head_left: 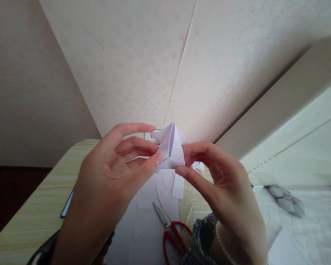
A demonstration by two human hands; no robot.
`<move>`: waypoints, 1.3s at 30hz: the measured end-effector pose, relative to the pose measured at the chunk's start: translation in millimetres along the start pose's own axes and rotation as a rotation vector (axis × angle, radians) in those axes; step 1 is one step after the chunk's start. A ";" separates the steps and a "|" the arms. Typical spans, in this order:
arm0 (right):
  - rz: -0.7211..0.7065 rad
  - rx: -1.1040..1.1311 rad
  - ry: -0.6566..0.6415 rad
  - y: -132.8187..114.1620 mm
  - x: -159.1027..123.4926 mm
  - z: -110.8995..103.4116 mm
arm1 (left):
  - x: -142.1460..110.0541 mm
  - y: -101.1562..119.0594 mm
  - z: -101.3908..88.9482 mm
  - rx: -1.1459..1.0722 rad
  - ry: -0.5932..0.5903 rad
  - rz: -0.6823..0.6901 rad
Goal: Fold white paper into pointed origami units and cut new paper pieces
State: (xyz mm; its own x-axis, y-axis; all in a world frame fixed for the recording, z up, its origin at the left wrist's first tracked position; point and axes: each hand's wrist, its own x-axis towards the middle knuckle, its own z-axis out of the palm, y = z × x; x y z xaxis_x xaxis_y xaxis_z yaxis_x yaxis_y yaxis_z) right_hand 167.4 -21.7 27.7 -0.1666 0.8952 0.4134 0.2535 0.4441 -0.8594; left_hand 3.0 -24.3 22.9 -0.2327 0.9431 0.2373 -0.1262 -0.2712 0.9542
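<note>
a folded white paper shape (171,147) is pinched between the left hand (110,176) and right hand (223,184), both grasping it. near, red-handled scissors (172,230) lie on what seems a white sheet (143,221).

Matt white folded paper (171,147), pale wood-grain table (41,206), steel scissors (169,226) with glossy red plastic handles

Two hands, left (105,184) and right (223,187), one folded paper piece (171,147), one pair of red-handled scissors (172,230), one wooden table (35,209).

Pale textured wallpaper (143,62) (one vertical seam) rises behind a light wood-grain table (35,209), a patterned bed (306,221) alongside
</note>
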 end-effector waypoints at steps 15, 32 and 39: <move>-0.220 -0.161 0.163 -7.0 -4.3 10.7 | -2.8 -1.3 1.2 -0.071 0.023 0.045; -0.209 -0.271 0.157 -11.9 -8.7 13.7 | -9.6 0.2 1.8 -0.013 0.071 0.100; -0.214 -0.260 0.151 -10.5 -7.7 13.2 | -11.3 2.8 9.6 0.023 0.136 0.110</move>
State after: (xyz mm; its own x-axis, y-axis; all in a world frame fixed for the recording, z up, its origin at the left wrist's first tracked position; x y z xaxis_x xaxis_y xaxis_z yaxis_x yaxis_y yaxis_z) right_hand 153.4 -33.8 29.6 -0.1042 0.7680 0.6319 0.4649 0.5993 -0.6517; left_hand 14.6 -33.9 24.6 -0.3725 0.8729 0.3152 -0.0708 -0.3654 0.9282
